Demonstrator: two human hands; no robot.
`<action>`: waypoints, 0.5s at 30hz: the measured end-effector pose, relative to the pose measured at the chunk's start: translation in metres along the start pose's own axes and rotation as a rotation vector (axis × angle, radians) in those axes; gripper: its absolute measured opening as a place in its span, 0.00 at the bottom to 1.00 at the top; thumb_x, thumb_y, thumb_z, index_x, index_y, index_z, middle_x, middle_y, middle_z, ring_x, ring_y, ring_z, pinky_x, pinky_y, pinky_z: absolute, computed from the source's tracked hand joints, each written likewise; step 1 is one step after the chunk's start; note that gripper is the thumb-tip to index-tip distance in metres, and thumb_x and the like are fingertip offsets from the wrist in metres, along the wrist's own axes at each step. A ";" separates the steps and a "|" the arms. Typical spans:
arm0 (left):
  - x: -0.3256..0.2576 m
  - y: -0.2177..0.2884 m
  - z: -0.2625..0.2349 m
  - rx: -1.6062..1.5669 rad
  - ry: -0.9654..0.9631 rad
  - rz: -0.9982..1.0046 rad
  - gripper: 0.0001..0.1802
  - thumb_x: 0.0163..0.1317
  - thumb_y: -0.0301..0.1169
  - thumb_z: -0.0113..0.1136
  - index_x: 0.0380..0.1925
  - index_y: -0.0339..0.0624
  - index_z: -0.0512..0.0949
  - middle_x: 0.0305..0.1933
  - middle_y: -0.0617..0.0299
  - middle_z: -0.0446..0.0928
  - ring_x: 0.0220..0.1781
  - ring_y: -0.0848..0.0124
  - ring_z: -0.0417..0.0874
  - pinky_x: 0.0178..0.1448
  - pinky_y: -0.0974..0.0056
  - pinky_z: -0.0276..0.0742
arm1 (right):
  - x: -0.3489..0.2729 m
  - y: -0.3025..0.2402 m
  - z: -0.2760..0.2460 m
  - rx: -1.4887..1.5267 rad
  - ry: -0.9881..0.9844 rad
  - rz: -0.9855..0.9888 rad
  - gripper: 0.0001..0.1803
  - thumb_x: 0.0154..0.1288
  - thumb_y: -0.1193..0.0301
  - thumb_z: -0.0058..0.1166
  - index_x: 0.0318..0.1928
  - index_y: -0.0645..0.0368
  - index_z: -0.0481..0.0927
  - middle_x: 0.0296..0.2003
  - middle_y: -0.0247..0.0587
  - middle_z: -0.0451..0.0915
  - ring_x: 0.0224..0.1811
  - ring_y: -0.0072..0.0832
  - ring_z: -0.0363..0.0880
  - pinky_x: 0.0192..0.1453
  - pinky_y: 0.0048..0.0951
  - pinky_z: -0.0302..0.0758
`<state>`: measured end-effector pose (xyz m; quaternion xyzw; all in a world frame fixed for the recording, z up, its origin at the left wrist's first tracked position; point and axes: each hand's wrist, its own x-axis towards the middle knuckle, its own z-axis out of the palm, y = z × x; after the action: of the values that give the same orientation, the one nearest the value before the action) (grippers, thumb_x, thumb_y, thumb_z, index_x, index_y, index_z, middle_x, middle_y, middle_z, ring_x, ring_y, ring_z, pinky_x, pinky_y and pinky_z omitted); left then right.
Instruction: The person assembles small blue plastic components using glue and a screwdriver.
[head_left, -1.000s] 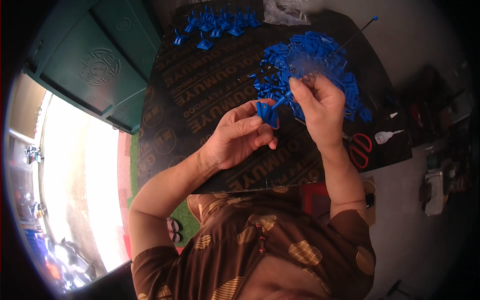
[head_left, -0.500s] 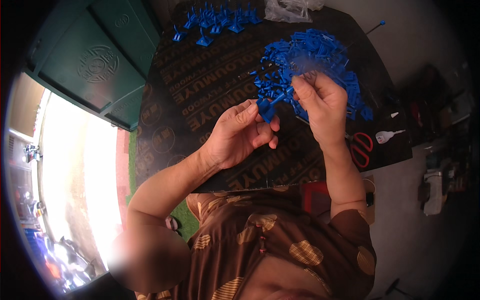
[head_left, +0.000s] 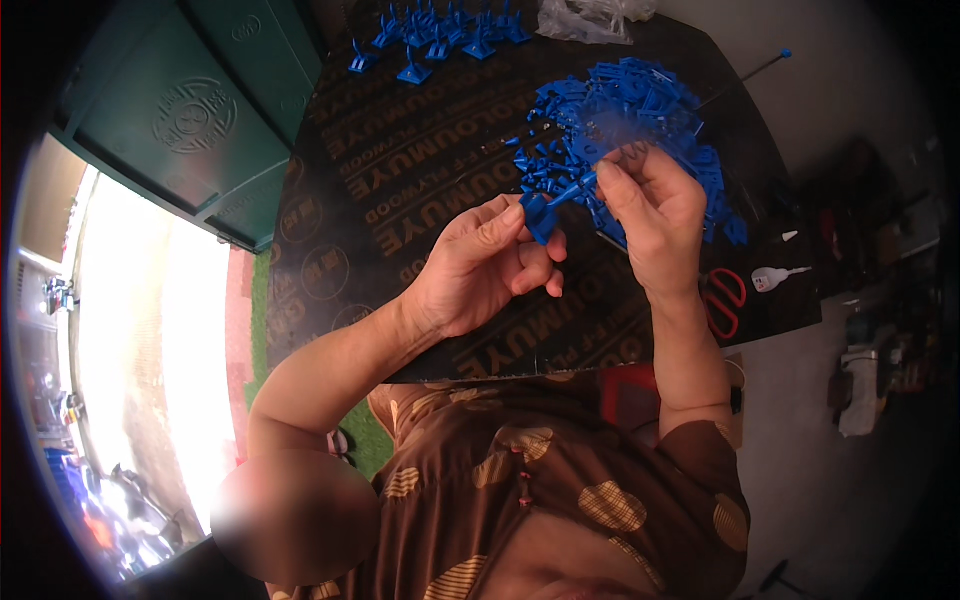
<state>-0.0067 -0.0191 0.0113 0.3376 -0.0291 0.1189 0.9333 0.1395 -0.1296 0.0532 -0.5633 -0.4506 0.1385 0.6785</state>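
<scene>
Over the dark table, my left hand (head_left: pixel 480 265) pinches the flat base of a blue plastic piece (head_left: pixel 538 217) between thumb and fingers, its lower fingers loosely curled. A narrow blue stem runs from that base up toward the right. My right hand (head_left: pixel 657 215) is closed with thumb and fingertips at the stem's far end, so the two hands share the piece. Whether the stem and base are joined or separate parts, I cannot tell. Just behind my right hand lies a heap of loose blue plastic parts (head_left: pixel 640 85), with smaller blue bits (head_left: pixel 540 165) along its left side.
Several blue pieces with square bases and upright spikes (head_left: pixel 413 70) stand at the table's (head_left: pixel 430 130) far left. Clear plastic bags (head_left: pixel 595 20) lie at the back. Red-handled scissors (head_left: pixel 727 300) and a small white bottle (head_left: pixel 775 277) sit right of my forearm. A green door (head_left: pixel 190 110) is left.
Both hands and the blue piece sit slightly farther right in the picture, and the table's far items have shifted a little too. The hold on the piece looks the same.
</scene>
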 end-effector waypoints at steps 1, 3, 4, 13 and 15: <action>0.000 0.000 0.000 0.015 -0.001 0.006 0.20 0.71 0.45 0.51 0.43 0.35 0.69 0.40 0.52 0.75 0.24 0.73 0.68 0.44 0.56 0.77 | 0.000 0.000 0.000 0.001 0.007 0.002 0.05 0.66 0.76 0.56 0.34 0.65 0.77 0.27 0.28 0.76 0.29 0.10 0.70 0.32 0.15 0.66; 0.000 0.000 0.000 0.026 -0.002 0.014 0.20 0.70 0.44 0.51 0.44 0.35 0.68 0.40 0.52 0.75 0.24 0.73 0.69 0.44 0.56 0.77 | -0.001 0.000 0.000 0.001 0.014 0.006 0.05 0.66 0.76 0.57 0.34 0.65 0.77 0.27 0.28 0.76 0.29 0.11 0.70 0.32 0.15 0.67; 0.001 0.000 0.001 0.040 -0.005 0.021 0.21 0.70 0.44 0.52 0.44 0.35 0.67 0.40 0.52 0.75 0.25 0.73 0.70 0.44 0.56 0.78 | 0.000 0.001 -0.001 0.002 0.007 -0.003 0.05 0.66 0.76 0.57 0.34 0.65 0.77 0.27 0.28 0.76 0.29 0.11 0.70 0.32 0.15 0.66; 0.000 0.000 0.000 0.045 0.003 0.030 0.21 0.69 0.42 0.55 0.47 0.34 0.65 0.41 0.51 0.75 0.25 0.72 0.71 0.44 0.56 0.79 | -0.001 0.003 -0.002 -0.018 -0.013 -0.027 0.05 0.66 0.75 0.57 0.35 0.65 0.78 0.27 0.29 0.76 0.29 0.12 0.69 0.32 0.15 0.65; 0.001 -0.001 0.000 0.048 0.004 0.035 0.21 0.69 0.42 0.55 0.47 0.34 0.64 0.41 0.51 0.75 0.25 0.72 0.72 0.44 0.56 0.79 | -0.001 0.003 -0.003 -0.028 -0.019 -0.011 0.05 0.66 0.75 0.57 0.36 0.65 0.78 0.28 0.30 0.76 0.30 0.14 0.71 0.35 0.16 0.66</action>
<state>-0.0058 -0.0196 0.0111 0.3593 -0.0301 0.1366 0.9227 0.1422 -0.1314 0.0502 -0.5691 -0.4620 0.1338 0.6670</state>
